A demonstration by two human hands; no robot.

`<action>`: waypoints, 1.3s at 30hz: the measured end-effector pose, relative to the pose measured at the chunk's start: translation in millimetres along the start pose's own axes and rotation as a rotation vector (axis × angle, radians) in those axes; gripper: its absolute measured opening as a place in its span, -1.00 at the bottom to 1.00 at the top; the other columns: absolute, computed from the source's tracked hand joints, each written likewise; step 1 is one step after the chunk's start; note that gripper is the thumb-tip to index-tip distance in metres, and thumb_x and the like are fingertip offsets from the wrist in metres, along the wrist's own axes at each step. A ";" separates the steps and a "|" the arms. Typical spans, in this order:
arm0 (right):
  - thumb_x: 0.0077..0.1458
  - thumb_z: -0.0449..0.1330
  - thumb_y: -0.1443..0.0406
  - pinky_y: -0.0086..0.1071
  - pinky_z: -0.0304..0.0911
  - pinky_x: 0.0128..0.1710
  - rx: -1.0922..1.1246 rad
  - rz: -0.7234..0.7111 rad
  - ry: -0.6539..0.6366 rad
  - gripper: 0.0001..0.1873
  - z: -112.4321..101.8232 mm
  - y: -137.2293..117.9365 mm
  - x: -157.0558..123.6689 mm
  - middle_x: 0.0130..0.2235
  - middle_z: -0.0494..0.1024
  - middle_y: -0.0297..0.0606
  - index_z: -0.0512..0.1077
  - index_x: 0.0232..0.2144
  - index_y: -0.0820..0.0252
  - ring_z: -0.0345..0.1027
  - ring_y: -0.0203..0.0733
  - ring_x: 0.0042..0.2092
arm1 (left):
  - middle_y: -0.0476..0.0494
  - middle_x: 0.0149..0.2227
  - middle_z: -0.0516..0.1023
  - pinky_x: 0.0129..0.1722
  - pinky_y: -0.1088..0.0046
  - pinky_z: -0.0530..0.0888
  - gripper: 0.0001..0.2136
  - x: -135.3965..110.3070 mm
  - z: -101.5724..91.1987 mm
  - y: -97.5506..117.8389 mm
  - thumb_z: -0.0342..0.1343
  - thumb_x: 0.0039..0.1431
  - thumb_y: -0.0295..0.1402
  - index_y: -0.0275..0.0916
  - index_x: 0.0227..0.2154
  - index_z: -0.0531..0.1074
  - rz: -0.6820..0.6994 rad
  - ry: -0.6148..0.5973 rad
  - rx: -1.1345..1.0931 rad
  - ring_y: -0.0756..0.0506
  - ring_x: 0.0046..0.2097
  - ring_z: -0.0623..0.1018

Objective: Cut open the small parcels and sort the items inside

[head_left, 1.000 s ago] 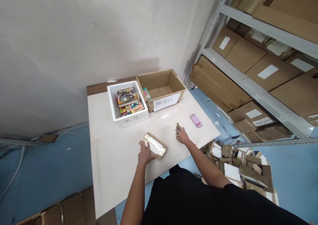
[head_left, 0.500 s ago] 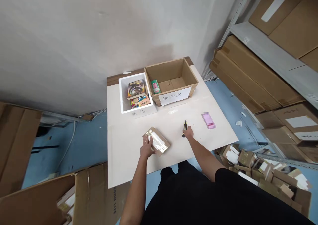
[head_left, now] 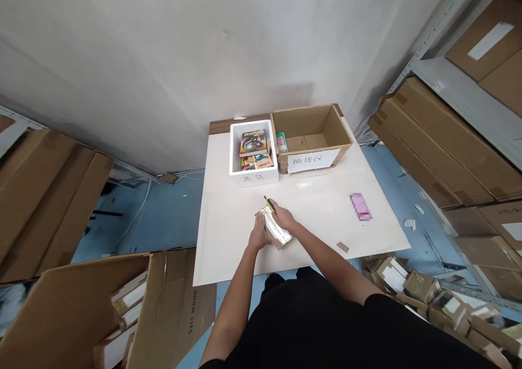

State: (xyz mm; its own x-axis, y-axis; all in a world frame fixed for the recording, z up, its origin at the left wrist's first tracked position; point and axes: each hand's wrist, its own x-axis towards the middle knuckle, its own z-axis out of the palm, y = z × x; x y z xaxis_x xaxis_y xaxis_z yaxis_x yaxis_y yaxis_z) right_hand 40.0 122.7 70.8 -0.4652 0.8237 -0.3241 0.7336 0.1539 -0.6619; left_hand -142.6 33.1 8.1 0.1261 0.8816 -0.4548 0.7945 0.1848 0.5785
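A small taped cardboard parcel (head_left: 278, 233) lies on the white table (head_left: 228, 233) in front of me. My left hand (head_left: 259, 234) presses on its left end, fingers curled against it. My right hand (head_left: 281, 217) is closed round a black and yellow utility knife (head_left: 269, 204), whose tip sits at the parcel's far end.
A white foam box (head_left: 253, 177) of books and an open cardboard box (head_left: 312, 135) with a paper label stand at the table's far edge. A pink item (head_left: 360, 206) lies to the right. Shelves of cartons are on the right, opened parcels on the floor, and an open carton (head_left: 101, 304) at lower left.
My right hand picked the knife up from the table and brought it left to the parcel. The left hand stayed on the parcel. The view shifted, showing more of the left side.
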 end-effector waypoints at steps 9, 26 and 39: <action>0.27 0.12 0.35 -0.22 0.33 -0.02 -0.277 0.219 -0.171 -0.13 32.8 -23.1 -27.8 -0.01 0.66 -0.10 -0.05 0.54 -0.09 0.57 0.08 0.04 | -0.43 0.58 -0.35 0.50 0.08 0.07 0.43 -5.3 -0.3 -0.5 0.54 -0.19 -0.10 -0.24 0.53 -0.41 0.079 0.046 0.051 -0.31 0.57 -0.29; 0.19 0.15 0.38 -0.26 0.32 -0.11 -0.259 0.585 -0.121 -0.16 24.9 10.8 -182.2 -0.08 0.67 -0.12 0.14 0.47 -0.12 0.57 0.11 -0.03 | -0.19 0.59 -0.46 0.43 -0.14 0.14 0.16 -8.1 -17.6 17.6 0.33 0.04 0.16 -0.05 0.55 -0.21 0.032 -0.072 0.337 -0.30 0.58 -0.34; 0.31 0.21 -0.01 -0.24 0.38 0.08 0.176 0.752 0.383 0.01 70.9 9.9 -60.2 0.17 0.59 -0.04 -0.23 0.54 0.14 0.51 0.09 0.18 | -0.65 0.49 0.05 0.33 -0.11 0.23 0.07 -24.5 -16.9 18.9 0.17 0.15 0.25 -0.39 0.51 -0.01 -0.042 -0.003 0.530 -0.60 0.51 -0.05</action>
State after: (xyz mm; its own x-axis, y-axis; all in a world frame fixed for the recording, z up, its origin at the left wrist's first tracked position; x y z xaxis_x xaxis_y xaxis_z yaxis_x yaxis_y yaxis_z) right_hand 40.1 35.9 35.8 0.3362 0.8048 -0.4891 0.6773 -0.5675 -0.4682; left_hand -140.7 22.3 41.6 0.0885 0.8770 -0.4724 0.9900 -0.0253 0.1386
